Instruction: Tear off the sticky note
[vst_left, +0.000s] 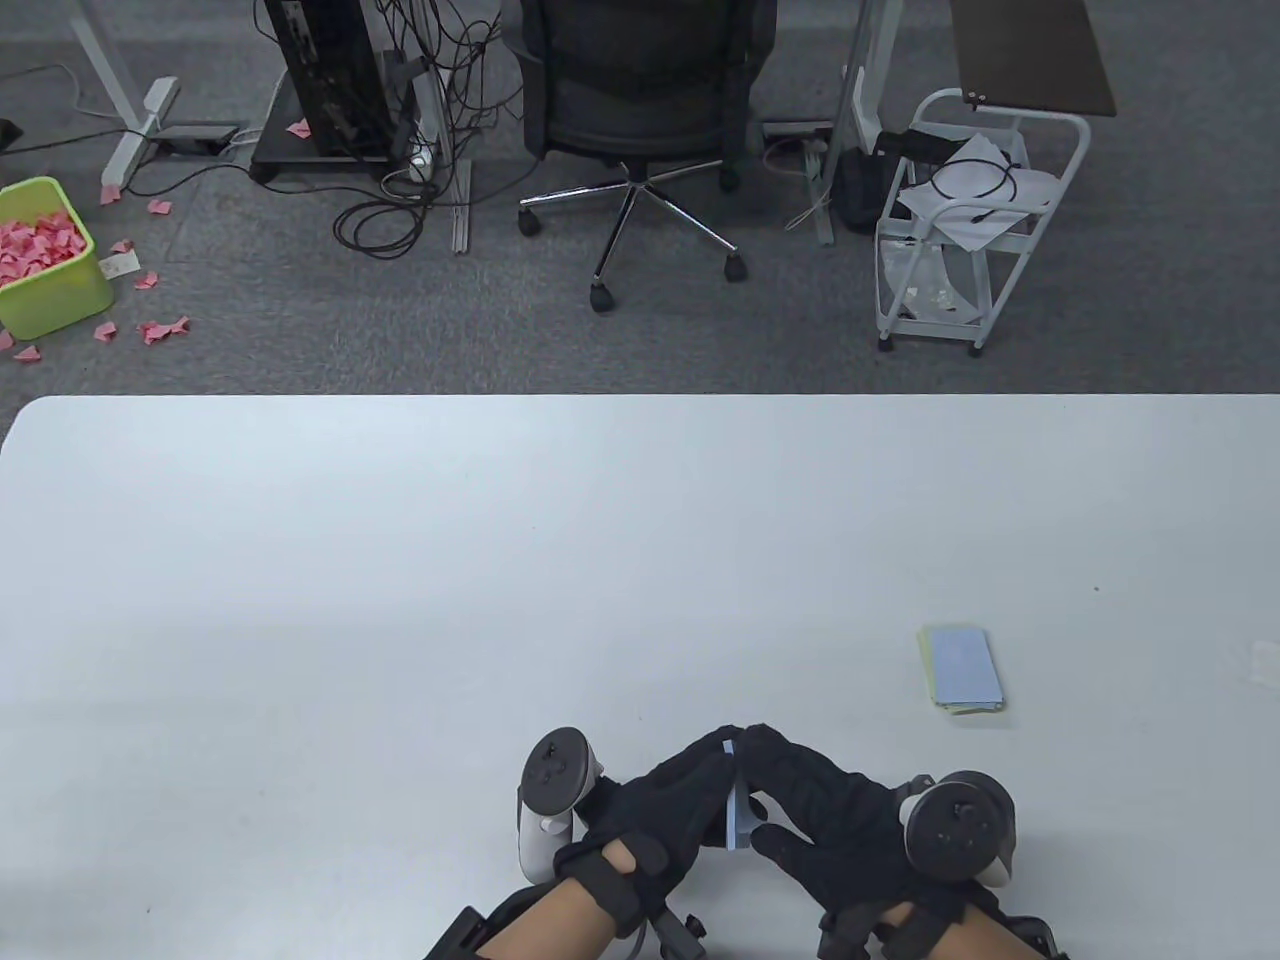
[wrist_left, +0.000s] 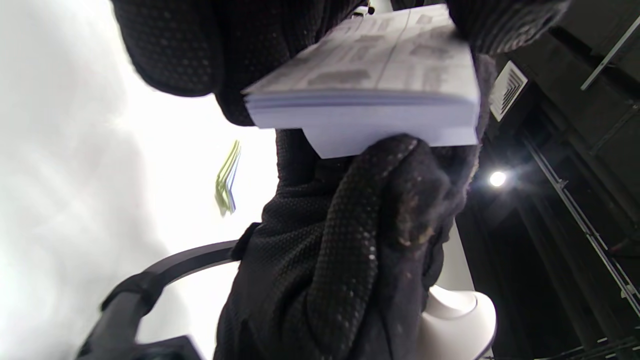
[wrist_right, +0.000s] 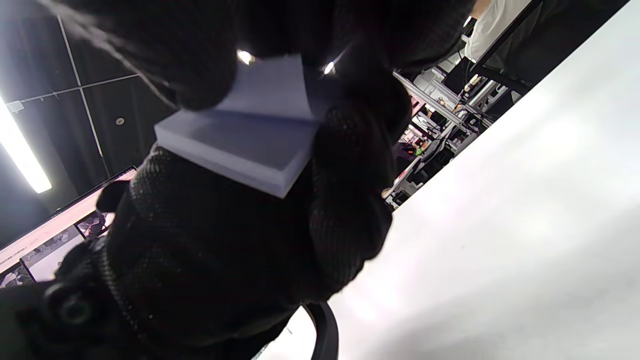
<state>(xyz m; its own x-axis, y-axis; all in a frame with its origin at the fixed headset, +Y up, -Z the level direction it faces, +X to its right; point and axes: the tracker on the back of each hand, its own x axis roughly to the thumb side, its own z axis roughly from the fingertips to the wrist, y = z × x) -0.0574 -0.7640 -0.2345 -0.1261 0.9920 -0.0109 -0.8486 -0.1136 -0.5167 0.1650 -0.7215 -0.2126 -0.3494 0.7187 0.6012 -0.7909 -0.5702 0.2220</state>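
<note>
— Where are the hands?
— Low at the near edge, fingertips meeting. The left hand in its black sensor glove (vst_left: 655, 815) grips the pale blue sticky-note pad (vst_left: 738, 815) from its side.
— And the other?
— The right hand in its black sensor glove (vst_left: 830, 815) pinches the same pad — fingers curled, white trackers facing up.

White table (vst_left: 400, 560) bears one sticky-note stack (vst_left: 962, 669).

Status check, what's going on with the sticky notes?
Left hand and right hand grip blue sticky pad between them. No sheet torn yet. Loose notes lie apart, right.
</note>
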